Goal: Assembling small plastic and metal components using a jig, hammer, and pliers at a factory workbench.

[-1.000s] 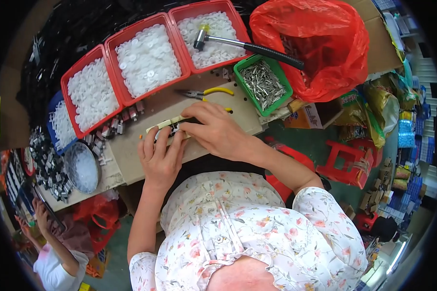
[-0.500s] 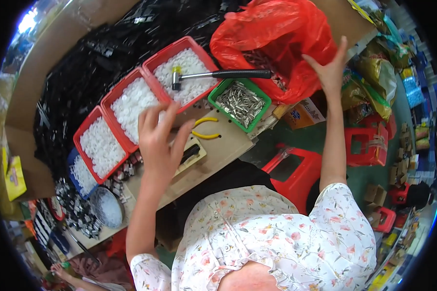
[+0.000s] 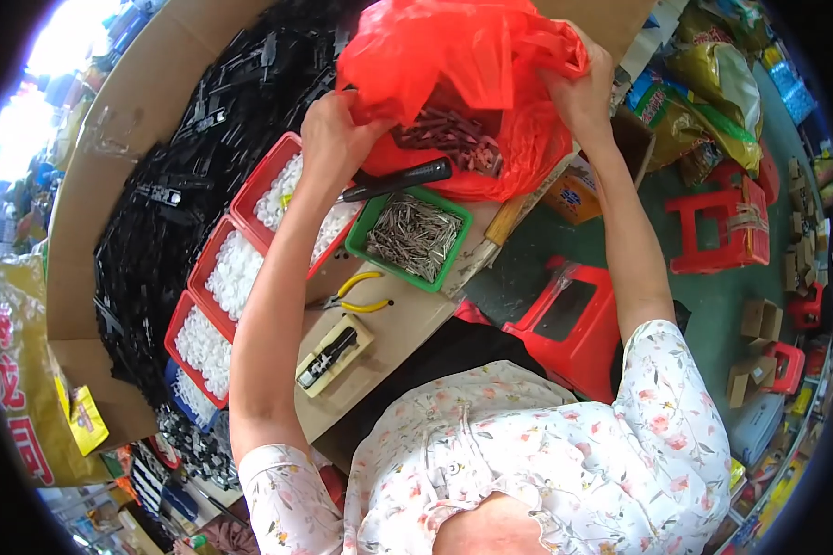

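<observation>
Both my hands are raised to a red plastic bag [image 3: 463,65] at the far side of the bench. My left hand [image 3: 338,139] grips the bag's left rim and my right hand [image 3: 583,92] grips its right rim, holding the mouth apart. Inside the bag lies a heap of dark metal pins [image 3: 449,139]. Just below the bag stands a green tray [image 3: 379,208] full of silvery pins. A black-handled hammer [image 3: 393,180] rests across the tray and the nearest red bin.
Three red bins [image 3: 211,254] of white plastic parts line the left. Yellow-handled pliers [image 3: 356,291] and a small cream fixture [image 3: 329,356] lie on the wooden board. A large carton of black parts [image 3: 185,185] stands behind. Red stools [image 3: 569,319] stand on the floor at right.
My hands left the cream fixture on the board and rose to the red bag. The left hand took its left rim, the right its right rim, and the mouth is now spread.
</observation>
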A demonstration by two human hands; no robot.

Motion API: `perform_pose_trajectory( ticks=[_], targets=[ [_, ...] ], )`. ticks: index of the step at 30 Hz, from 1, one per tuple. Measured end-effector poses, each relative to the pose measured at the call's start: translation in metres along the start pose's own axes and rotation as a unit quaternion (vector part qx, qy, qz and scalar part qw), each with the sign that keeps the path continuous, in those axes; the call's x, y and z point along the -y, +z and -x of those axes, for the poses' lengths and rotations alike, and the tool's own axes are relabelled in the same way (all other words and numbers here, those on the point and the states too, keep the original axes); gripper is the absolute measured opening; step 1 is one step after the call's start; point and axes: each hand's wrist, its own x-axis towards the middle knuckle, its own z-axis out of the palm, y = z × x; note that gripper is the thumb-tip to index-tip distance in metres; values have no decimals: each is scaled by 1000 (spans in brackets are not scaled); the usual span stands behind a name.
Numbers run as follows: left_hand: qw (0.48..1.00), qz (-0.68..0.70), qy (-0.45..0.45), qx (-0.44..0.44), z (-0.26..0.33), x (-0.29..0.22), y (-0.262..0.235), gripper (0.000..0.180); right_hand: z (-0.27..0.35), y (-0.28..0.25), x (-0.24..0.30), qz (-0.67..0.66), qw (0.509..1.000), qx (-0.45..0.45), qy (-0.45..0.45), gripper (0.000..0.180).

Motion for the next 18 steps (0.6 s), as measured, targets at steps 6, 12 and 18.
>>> perform_pose_trajectory(
  ticks=[6,12,18],
  targets=[
    [988,128,-71,-41,-11,-16,-9,30,-1,-3,1,-42,997,-61,-38,36],
    [831,537,-134,-54,-23,-44,-13,15,12,-2,-22,-93,988,-118,-29,32],
    [813,568,-126,-22,-22,-46,-10,21,26,0,-23,-95,993,-36,65,38]
  ],
)
